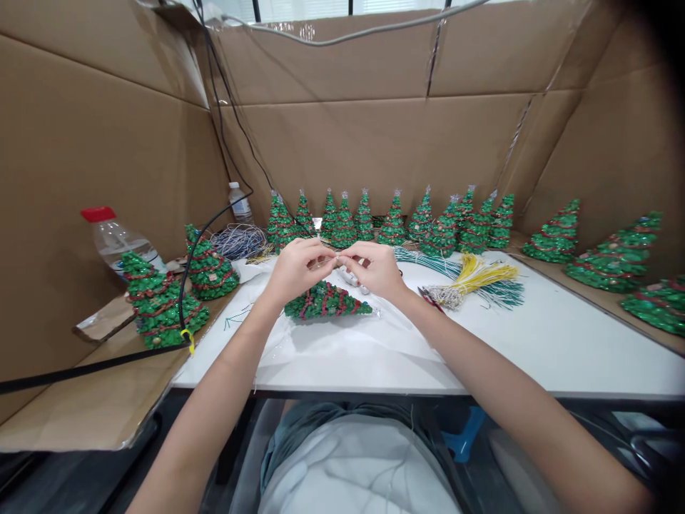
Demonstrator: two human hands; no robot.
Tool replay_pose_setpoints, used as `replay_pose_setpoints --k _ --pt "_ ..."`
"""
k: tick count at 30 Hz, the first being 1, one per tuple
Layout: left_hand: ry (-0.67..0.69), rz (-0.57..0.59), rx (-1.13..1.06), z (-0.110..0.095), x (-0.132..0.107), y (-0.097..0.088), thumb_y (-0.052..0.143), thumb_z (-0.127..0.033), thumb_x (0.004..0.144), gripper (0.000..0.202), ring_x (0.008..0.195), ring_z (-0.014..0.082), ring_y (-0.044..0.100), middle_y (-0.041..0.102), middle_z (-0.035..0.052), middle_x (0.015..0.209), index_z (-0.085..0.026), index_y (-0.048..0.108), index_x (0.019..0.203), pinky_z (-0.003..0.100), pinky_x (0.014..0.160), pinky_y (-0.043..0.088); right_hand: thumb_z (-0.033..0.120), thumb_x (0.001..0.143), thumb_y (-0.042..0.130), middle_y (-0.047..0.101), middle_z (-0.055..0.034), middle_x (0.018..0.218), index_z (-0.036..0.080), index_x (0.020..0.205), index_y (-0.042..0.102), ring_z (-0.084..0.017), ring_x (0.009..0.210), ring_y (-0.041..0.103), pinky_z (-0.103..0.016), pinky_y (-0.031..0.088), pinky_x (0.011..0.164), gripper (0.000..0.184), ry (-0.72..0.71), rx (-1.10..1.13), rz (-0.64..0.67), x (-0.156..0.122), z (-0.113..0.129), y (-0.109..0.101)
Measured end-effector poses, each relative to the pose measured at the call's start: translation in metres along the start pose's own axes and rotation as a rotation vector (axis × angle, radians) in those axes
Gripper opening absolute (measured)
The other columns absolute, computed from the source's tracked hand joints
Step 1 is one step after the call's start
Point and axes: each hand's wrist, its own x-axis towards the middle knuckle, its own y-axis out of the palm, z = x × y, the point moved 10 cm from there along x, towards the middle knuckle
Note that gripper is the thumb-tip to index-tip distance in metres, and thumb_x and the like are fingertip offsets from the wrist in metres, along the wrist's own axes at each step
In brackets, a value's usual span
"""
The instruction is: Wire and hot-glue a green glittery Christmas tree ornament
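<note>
My left hand (300,268) and my right hand (374,268) meet over the middle of the table, fingertips pinched close together. Between them is something small and pale, too tiny to make out. Just below lies a small beaded Christmas tree (326,301) on its side, green with red garland, its tip pointing right. It rests on a white sheet, apart from my fingers as far as I can see. Behind my right fingers, partly hidden, are some whitish cylinders (353,280).
Green and yellow wire bundles (474,278) lie right of my hands beside a red-handled tool (429,298). Several upright trees (394,223) line the back. Left are more trees (206,268), tangled wire (239,241), a red-capped bottle (120,239) and a black cable (185,293). Cardboard walls (332,135) surround the table.
</note>
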Motion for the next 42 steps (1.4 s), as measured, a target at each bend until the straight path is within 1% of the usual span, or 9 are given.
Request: replay_pose_setpoints --k 5,12,18,22,27,31,34,37,42 --pt "-0.005 0.005 -0.004 0.000 -0.002 0.002 0.058 -0.028 0.083 0.017 0.060 0.0110 0.053 0.060 -0.0003 0.063 -0.018 0.069 0.077 0.025 0.062 0.039 0.020 0.084 0.056 0.070 -0.0036 0.076 0.019 0.079 0.070 -0.014 0.064 0.059 -0.027 0.048 0.059 0.015 -0.089 -0.100 -0.005 -0.003 0.008 0.001" --pt "-0.062 -0.020 -0.064 -0.001 -0.002 0.003 0.059 -0.026 0.082 0.016 0.057 0.0105 0.051 0.058 -0.0004 0.060 -0.017 0.068 0.073 0.023 0.056 0.039 0.020 0.085 0.053 0.067 -0.0038 0.075 0.019 0.080 0.068 -0.013 0.063 0.058 -0.025 0.044 0.058 0.016 -0.122 -0.221 -0.018 -0.006 0.011 0.003" --pt "-0.109 -0.042 -0.137 0.001 -0.003 0.002 0.061 -0.021 0.079 0.012 0.053 0.0091 0.048 0.056 -0.0008 0.058 -0.015 0.069 0.072 0.021 0.051 0.037 0.019 0.084 0.053 0.067 -0.0040 0.074 0.019 0.077 0.067 -0.014 0.064 0.058 -0.026 0.044 0.057 0.016 -0.117 -0.209 -0.045 -0.008 0.012 0.003" --pt "-0.117 -0.039 -0.161 0.002 -0.002 0.001 0.062 -0.022 0.079 0.013 0.053 0.0090 0.048 0.057 -0.0005 0.058 -0.015 0.069 0.072 0.022 0.051 0.037 0.019 0.084 0.053 0.067 -0.0043 0.073 0.018 0.076 0.067 -0.014 0.064 0.058 -0.026 0.045 0.058 0.016 -0.115 -0.170 -0.053 -0.007 0.013 0.002" --pt "-0.084 -0.012 -0.180 0.002 0.001 -0.001 0.059 -0.031 0.083 0.020 0.053 0.0096 0.048 0.059 0.0000 0.060 -0.017 0.070 0.075 0.023 0.055 0.039 0.021 0.081 0.057 0.067 -0.0024 0.070 0.019 0.074 0.068 -0.013 0.061 0.058 -0.026 0.047 0.056 0.013 -0.011 -0.058 -0.050 -0.002 0.003 -0.002" --pt "-0.024 0.017 -0.120 0.000 0.002 -0.001 0.059 -0.030 0.084 0.019 0.058 0.0104 0.051 0.061 0.0001 0.064 -0.017 0.070 0.077 0.026 0.063 0.040 0.022 0.078 0.059 0.066 -0.0026 0.066 0.017 0.072 0.068 -0.012 0.054 0.058 -0.026 0.046 0.053 0.012 0.122 0.093 -0.010 0.000 -0.010 0.002" --pt "-0.016 0.029 -0.119 0.001 0.002 0.001 0.059 -0.029 0.084 0.017 0.062 0.0111 0.053 0.062 0.0003 0.067 -0.017 0.070 0.078 0.026 0.067 0.040 0.028 0.077 0.060 0.064 -0.0021 0.060 0.014 0.072 0.067 -0.011 0.047 0.054 -0.025 0.043 0.047 0.016 0.281 0.242 0.050 -0.002 -0.022 0.010" --pt "-0.024 0.030 -0.163 0.003 0.002 0.002 0.060 -0.029 0.084 0.017 0.060 0.0107 0.053 0.061 0.0000 0.065 -0.017 0.069 0.075 0.026 0.065 0.040 0.037 0.073 0.063 0.060 -0.0005 0.053 0.013 0.072 0.067 -0.009 0.042 0.047 -0.023 0.037 0.041 0.024 0.427 0.358 0.098 -0.006 -0.033 0.018" --pt "-0.026 0.025 -0.177 0.005 0.002 0.003 0.061 -0.030 0.083 0.018 0.059 0.0108 0.052 0.061 0.0000 0.063 -0.017 0.068 0.073 0.026 0.065 0.040 0.042 0.067 0.067 0.060 0.0002 0.051 0.015 0.067 0.066 -0.005 0.038 0.040 -0.021 0.030 0.037 0.027 0.504 0.495 0.110 -0.010 -0.041 0.023"
